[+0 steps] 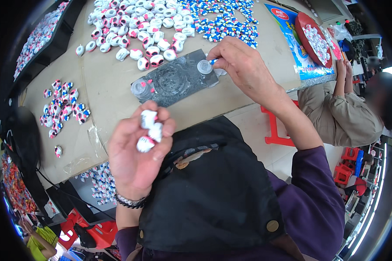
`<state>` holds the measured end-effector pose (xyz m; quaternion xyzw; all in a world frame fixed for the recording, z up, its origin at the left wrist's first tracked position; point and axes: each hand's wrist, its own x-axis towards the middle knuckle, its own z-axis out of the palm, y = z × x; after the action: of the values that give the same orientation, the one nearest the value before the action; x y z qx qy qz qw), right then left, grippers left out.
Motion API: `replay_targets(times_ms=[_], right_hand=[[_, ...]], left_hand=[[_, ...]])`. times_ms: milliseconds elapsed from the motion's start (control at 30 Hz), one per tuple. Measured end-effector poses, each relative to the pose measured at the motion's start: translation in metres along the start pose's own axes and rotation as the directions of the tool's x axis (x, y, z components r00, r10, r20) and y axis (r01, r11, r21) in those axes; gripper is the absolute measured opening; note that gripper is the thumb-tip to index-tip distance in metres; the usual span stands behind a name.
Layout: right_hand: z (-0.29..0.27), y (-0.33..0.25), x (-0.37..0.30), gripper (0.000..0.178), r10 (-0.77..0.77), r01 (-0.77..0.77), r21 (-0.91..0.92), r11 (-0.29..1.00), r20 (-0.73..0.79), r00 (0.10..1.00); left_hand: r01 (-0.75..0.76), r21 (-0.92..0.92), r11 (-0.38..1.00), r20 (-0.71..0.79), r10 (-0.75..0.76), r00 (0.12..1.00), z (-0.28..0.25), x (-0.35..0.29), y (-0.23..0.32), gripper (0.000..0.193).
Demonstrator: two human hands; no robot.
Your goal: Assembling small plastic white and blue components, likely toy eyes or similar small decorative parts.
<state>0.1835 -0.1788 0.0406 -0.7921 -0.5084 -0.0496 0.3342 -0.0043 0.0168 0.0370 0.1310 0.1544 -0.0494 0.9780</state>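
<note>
My left hand is turned palm up in front of the table edge. Its curled fingers hold several small white-and-pink toy heads, slightly blurred. Over the right end of a dark stone slab, my right hand pinches a small blue-and-white toy piece. That piece is right beside a round whitish cap on the slab; whether they touch I cannot tell. Another pale round cap stands at the slab's left end, with small pink bits nearby.
Beyond the slab lie piles of white-and-pink heads and blue-and-white pieces. Assembled figures cluster at left. A red dish rests on a blue sheet at right, near another person. A red stool stands below.
</note>
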Motion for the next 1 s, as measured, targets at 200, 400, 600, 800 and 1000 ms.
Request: replay_targets(times_ms=[200,400,600,800,1000], right_hand=[[0.005,-0.001,0.009,0.013,-0.116,0.131,-0.126,0.983,0.113,0.987],[0.009,0.001,0.006,0.009,-0.121,0.131,-0.146,0.980,0.074,0.990],[0.005,-0.003,0.011,0.012,-0.058,0.080,-0.152,0.985,0.148,0.987],[0.002,-0.004,0.004,0.009,-0.030,0.044,-0.101,0.994,0.139,0.990],[0.008,0.003,0.009,0.010,-0.070,0.085,-0.143,0.986,0.106,0.992]], left_hand=[[0.007,0.045,0.999,0.075,-0.011,0.997,-0.003,0.016,-0.013,0.036],[0.003,0.082,0.997,0.038,-0.006,0.999,-0.004,0.023,-0.016,0.043],[0.030,0.060,0.998,-0.037,-0.027,0.999,-0.009,0.025,-0.018,0.050],[0.045,0.064,0.997,0.054,-0.048,0.997,-0.008,0.025,-0.017,0.050],[0.014,0.126,0.992,0.010,-0.015,1.000,0.001,0.024,-0.019,0.045]])
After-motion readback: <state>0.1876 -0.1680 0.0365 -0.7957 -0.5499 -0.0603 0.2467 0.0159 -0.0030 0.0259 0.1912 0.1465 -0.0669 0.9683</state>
